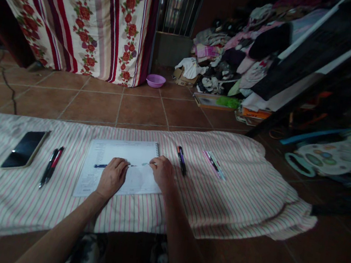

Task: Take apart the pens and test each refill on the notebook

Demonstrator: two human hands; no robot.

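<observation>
A spiral notebook [89,180] lies open-page up on the striped cloth, with faint printing or writing on its page. Over its middle, my left hand [112,178] has its fingers closed round a dark blue pen [100,165], whose one end sticks out to the left and a thin tip to the right. My right hand [162,172] is at the notebook's spiral side, fingers pinched together. A small thin piece [145,164] shows at those fingertips, too small to name. A gap separates the two hands.
Left of the notebook lie a phone [25,150] and two pens, one black [47,168] and one red [55,164]. To the right are dark pens [181,160] and slim pink-and-white pens [215,164]. Beyond the cloth-covered surface [237,202], a purple basin [155,81] sits on the tiled floor.
</observation>
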